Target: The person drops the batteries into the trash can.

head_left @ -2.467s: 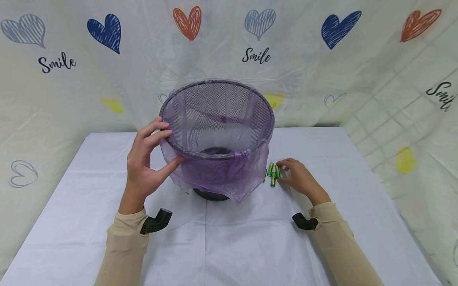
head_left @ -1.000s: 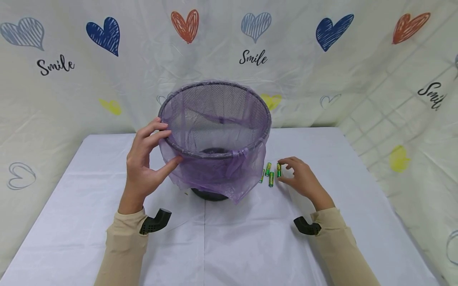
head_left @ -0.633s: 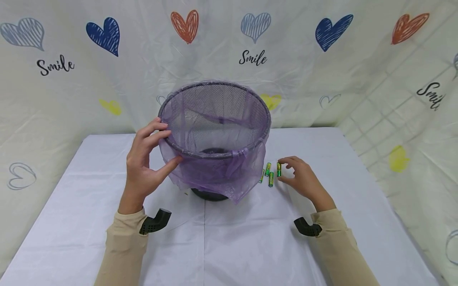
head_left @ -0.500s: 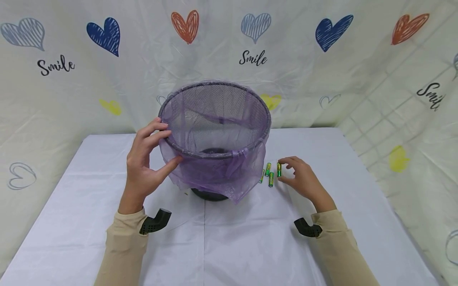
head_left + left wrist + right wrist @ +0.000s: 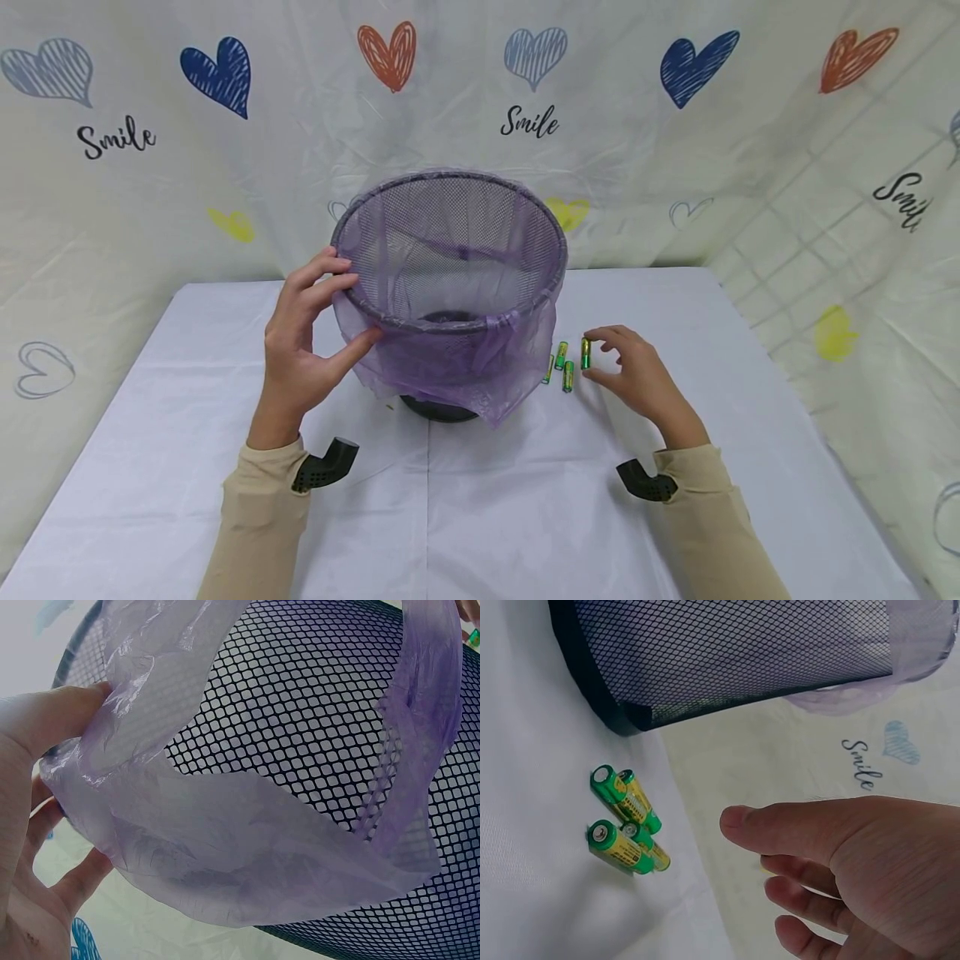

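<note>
A mesh wastebasket stands at the middle of the table, tilted toward me. A thin purple bin bag lines it and is folded over the rim. My left hand grips the rim and bag at the left, thumb outside; its thumb presses the film. My right hand pinches a green-and-gold battery between thumb and forefinger. In the right wrist view the thumb hides that battery. Several more batteries lie on the tabletop right of the wastebasket, some partly behind the bag in the head view.
A white cloth covers the table. Behind it hangs a pale curtain printed with hearts and the word Smile. A tiny brown speck lies left of the wastebasket's base. Each sleeve carries a black camera mount.
My right hand has drawn one battery a little to the right and up, apart from the others. My left hand keeps its grip on the rim. The head view has shifted slightly.
</note>
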Available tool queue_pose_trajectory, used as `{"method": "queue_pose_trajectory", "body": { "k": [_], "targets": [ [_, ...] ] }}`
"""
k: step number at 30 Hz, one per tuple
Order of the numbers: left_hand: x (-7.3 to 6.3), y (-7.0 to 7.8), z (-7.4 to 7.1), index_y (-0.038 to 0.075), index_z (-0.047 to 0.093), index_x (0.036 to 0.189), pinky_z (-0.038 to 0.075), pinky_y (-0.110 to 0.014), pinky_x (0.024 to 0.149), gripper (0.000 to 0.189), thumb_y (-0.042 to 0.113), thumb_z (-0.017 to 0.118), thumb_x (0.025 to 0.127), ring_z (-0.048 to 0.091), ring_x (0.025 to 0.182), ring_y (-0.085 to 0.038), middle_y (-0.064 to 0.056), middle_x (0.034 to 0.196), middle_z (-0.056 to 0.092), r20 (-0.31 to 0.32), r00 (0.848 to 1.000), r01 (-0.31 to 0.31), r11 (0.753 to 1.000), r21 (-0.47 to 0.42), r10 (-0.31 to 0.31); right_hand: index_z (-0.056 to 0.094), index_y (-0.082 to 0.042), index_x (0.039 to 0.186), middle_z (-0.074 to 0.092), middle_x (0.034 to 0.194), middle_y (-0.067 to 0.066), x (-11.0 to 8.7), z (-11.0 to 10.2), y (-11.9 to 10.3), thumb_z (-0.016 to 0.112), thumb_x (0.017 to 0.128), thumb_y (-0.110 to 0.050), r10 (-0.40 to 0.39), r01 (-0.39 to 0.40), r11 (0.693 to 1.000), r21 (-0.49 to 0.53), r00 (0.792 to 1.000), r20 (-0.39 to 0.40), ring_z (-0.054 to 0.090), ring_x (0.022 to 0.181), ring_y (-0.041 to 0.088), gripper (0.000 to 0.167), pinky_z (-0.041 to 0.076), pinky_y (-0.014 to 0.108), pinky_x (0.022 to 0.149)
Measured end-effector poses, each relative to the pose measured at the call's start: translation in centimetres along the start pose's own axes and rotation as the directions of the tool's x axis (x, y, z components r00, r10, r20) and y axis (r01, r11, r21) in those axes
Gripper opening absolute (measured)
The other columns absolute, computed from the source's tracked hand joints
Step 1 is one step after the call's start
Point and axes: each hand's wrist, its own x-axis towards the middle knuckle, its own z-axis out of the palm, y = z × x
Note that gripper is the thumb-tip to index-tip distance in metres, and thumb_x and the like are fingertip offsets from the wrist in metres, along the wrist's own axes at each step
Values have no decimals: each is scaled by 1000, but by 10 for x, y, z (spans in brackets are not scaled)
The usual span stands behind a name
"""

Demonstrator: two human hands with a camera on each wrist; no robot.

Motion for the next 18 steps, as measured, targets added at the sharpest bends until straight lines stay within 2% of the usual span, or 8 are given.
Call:
{"method": "queue_pose_trajectory", "body": {
  "k": [18],
  "targets": [
    [0,1,1,-17,59,110,51,-27,102,57,26,80,79,43,134,-40,-28,123,54,-4,1000,3,1000,3,-3,59,-6,127,59,126,14,-4,-6,-9,79,79,-11,-6,6,1000,-8,999,-40,58,103,31,52,55,46,78]
  ]
}}
